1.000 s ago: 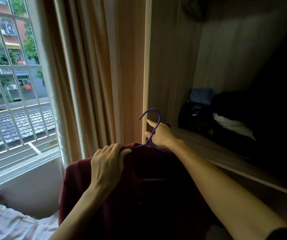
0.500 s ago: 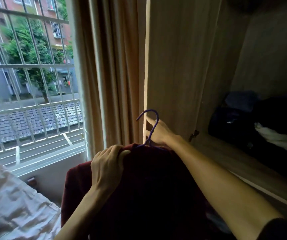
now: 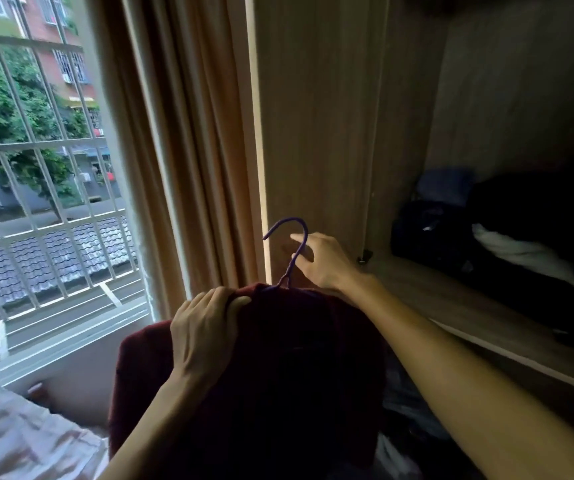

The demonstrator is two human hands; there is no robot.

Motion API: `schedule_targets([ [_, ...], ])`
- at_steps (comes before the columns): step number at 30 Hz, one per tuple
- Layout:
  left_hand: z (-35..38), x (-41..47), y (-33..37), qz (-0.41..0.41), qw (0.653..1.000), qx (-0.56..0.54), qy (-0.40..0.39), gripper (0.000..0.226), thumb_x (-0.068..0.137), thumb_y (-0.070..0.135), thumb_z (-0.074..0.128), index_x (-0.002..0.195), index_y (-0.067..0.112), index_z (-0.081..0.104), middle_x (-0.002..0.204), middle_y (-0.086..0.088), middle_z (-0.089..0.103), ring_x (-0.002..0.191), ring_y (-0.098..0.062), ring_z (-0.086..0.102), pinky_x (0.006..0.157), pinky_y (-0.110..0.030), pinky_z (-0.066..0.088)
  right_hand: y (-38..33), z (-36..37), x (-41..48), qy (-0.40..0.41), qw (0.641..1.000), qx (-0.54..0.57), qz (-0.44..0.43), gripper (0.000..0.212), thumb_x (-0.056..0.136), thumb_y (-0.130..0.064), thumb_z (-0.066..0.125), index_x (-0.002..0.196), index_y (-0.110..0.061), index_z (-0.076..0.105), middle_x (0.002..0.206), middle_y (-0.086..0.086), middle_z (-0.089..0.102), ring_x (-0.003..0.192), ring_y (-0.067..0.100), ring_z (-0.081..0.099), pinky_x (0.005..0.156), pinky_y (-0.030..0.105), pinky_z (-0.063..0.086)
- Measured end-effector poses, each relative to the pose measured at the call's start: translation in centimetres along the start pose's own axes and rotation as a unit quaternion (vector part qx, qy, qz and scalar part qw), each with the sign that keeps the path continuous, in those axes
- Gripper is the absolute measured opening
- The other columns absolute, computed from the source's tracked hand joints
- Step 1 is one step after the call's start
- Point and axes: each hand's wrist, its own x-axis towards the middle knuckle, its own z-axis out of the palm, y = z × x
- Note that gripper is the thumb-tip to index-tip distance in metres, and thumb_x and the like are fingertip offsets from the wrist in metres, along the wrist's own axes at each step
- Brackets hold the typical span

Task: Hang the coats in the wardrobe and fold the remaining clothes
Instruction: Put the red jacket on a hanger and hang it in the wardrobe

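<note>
Head view: left hand (image 3: 206,334) fingers (image 3: 211,299) clamp the coat (image 3: 278,382) shoulder to steady it, while right hand (image 3: 325,263) pinches the hanger (image 3: 292,258) neck, leaving its hook free for the wardrobe (image 3: 316,133).

left hand (image 3: 206,327) clenched, fingers (image 3: 199,301) curled; right hand (image 3: 327,261) pinching on an outstretched arm, forefinger raised.

The left hand (image 3: 206,327) grips the shoulder of a dark red fabric coat (image 3: 296,375) on a thin purple hanger (image 3: 292,251). The right hand (image 3: 327,261) holds the hanger's neck, forefinger raised. Beside them: open wooden wardrobe (image 3: 313,133), heaped dark clothes (image 3: 520,237) on its shelf.
</note>
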Motion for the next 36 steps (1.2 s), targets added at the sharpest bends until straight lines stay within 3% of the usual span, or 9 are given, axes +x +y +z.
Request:
schedule_targets([
  [5, 0.5, 2.2, 1.0, -0.007, 0.999, -0.048, -0.004, 0.035, 0.089, 0.040, 0.044, 0.078, 0.015, 0.065, 0.072, -0.001, 0.067, 0.063, -0.022, 0.062, 0.063, -0.027, 0.034, 1.1, -3.5, -4.2, 0.076, 0.997, -0.017, 0.005, 0.029, 0.096, -0.026, 0.047, 0.116, -0.017, 0.067, 0.118, -0.002, 0.065, 0.111, 0.012, 0.058, 0.087, 0.015, 0.036],
  [7, 0.9, 3.1, 1.9, -0.013, 0.997, -0.076, -0.002, 0.035, 0.090, 0.040, 0.044, 0.080, 0.014, 0.065, 0.073, -0.001, 0.067, 0.066, -0.022, 0.062, 0.064, -0.028, 0.035, 1.2, -5.4, -6.3, 0.104, 0.994, -0.030, 0.016, 0.029, 0.096, -0.023, 0.046, 0.113, -0.018, 0.068, 0.117, -0.005, 0.067, 0.109, 0.009, 0.058, 0.083, 0.012, 0.034],
  [10, 1.3, 4.7, 3.8, -0.017, 0.994, -0.111, 0.007, 0.032, 0.092, 0.037, 0.049, 0.082, 0.012, 0.065, 0.074, -0.004, 0.068, 0.068, -0.026, 0.063, 0.064, -0.030, 0.036, 1.5, -8.1, -8.8, 0.128, 0.990, -0.043, 0.028, 0.029, 0.094, -0.021, 0.045, 0.109, -0.020, 0.069, 0.112, -0.006, 0.069, 0.104, 0.008, 0.061, 0.083, 0.018, 0.042],
  [14, 1.9, 6.7, 6.9, -0.031, 0.987, -0.156, 0.006, 0.021, 0.092, 0.030, 0.057, 0.089, 0.010, 0.066, 0.082, -0.008, 0.070, 0.076, -0.032, 0.064, 0.067, -0.036, 0.041, 2.0, -11.6, -11.7, 0.102, 0.994, -0.036, 0.025, 0.041, 0.080, -0.020, 0.043, 0.115, -0.023, 0.065, 0.111, -0.005, 0.068, 0.101, 0.011, 0.060, 0.087, 0.026, 0.047],
  [19, 3.6, 8.5, 10.8, -0.002, 0.971, -0.239, 0.010, 0.021, 0.094, 0.033, 0.053, 0.094, 0.017, 0.066, 0.088, 0.001, 0.069, 0.082, -0.022, 0.064, 0.070, -0.031, 0.042, 4.6, -15.0, -13.6, 0.133, 0.982, -0.120, 0.059, 0.036, 0.097, -0.043, 0.044, 0.125, -0.022, 0.054, 0.112, -0.001, 0.065, 0.098, 0.016, 0.060, 0.080, 0.032, 0.047],
  [26, 7.3, 12.3, 16.9, -0.004, 0.955, -0.298, -0.002, 0.023, 0.094, 0.034, 0.052, 0.098, 0.016, 0.065, 0.091, -0.001, 0.070, 0.086, -0.024, 0.064, 0.070, -0.030, 0.040, 7.7, -19.5, -13.0, 0.215, 0.955, -0.191, 0.072, 0.035, 0.096, -0.042, 0.046, 0.116, -0.017, 0.061, 0.100, 0.002, 0.069, 0.090, 0.022, 0.064, 0.074, 0.042, 0.050],
  [36, 12.8, 19.8, 26.2, -0.004, 0.928, -0.371, 0.016, 0.024, 0.095, 0.033, 0.051, 0.100, 0.013, 0.064, 0.094, -0.006, 0.070, 0.091, -0.029, 0.063, 0.072, -0.029, 0.037, 11.4, -27.7, -8.9, 0.267, 0.905, -0.323, 0.075, 0.039, 0.097, -0.047, 0.040, 0.112, -0.018, 0.061, 0.098, -0.001, 0.070, 0.088, 0.024, 0.065, 0.069, 0.038, 0.048],
])
